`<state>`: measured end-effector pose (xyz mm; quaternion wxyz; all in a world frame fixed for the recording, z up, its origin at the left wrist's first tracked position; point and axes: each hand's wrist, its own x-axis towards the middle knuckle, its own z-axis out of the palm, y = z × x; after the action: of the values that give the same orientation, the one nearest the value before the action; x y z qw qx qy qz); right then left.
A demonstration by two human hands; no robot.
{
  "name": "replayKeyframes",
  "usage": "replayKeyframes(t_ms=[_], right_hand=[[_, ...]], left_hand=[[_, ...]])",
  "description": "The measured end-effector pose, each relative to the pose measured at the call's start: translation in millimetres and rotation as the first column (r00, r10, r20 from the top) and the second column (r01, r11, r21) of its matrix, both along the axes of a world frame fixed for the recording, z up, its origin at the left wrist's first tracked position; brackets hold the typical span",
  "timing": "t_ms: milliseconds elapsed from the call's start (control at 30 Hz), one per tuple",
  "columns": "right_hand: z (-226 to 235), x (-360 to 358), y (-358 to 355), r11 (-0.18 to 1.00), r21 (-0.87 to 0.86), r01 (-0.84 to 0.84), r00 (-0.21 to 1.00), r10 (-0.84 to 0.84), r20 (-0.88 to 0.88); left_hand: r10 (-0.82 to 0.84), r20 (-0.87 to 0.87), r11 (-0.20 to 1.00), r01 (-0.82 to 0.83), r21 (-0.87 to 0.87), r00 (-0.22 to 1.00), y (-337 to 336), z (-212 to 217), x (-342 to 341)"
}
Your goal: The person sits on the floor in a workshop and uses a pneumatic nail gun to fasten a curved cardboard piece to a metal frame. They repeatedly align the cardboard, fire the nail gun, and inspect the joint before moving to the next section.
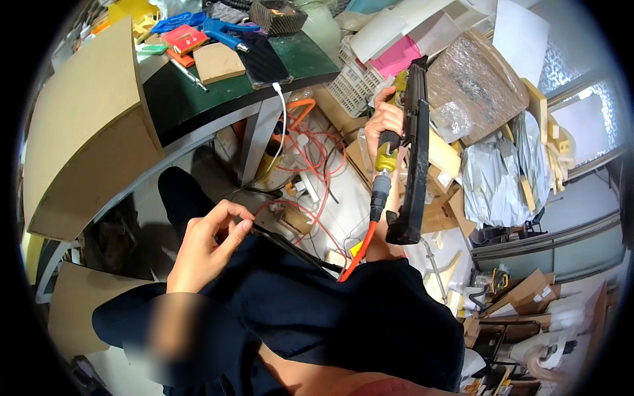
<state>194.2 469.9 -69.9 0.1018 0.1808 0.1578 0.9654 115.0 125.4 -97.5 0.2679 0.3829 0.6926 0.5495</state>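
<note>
My right hand (pixel 384 122) is wrapped round the yellow handle of a pneumatic nail gun (pixel 415 148), held upright to the right of centre. The gun's long black magazine faces right. An orange air hose (pixel 360 249) runs from its coupling (pixel 379 196) down toward my body. My left hand (pixel 206 243) hovers in front of my dark clothes, thumb and forefinger brought together in a pinch. Anything between those fingertips is too small or hidden to make out.
A green-topped workbench (pixel 300 59) carries blue pliers (pixel 221 32), a black phone-like slab (pixel 265 63) and a wooden block (pixel 218 64). A curved board (pixel 86 132) stands at left. Red hoses (pixel 325 165) and cables tangle on the floor. A wrapped carton (pixel 479 86) leans at right.
</note>
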Motion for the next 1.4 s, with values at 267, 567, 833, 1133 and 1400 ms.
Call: replayKeyframes(t_ms=[267,567,833,1133,1400], right_hand=[[21,1,-25,0.996,-0.085,-0.012,1.0,0.011,-0.007],[38,1,-34,0.992,0.069,0.11,0.977,-0.121,0.178],[57,16,-18,-0.046,0.993,0.112,0.236,-0.969,-0.072],[12,-29,4,-0.429,0.767,-0.477,0.216,-0.903,-0.37],[12,-41,1,-0.502,0.764,-0.406,0.273,-0.864,-0.423]], left_hand=[[0.0,0.014,1.0,0.0,-0.017,1.0,0,2,2],[-0.005,0.043,1.0,0.005,0.0,0.999,1,-1,2],[0.044,0.064,0.998,-0.041,-0.048,0.997,-9,-2,-1],[0.068,0.07,0.996,-0.064,-0.057,0.995,-8,-9,-2],[0.162,0.123,0.987,-0.161,-0.025,0.979,-17,-20,-5]])
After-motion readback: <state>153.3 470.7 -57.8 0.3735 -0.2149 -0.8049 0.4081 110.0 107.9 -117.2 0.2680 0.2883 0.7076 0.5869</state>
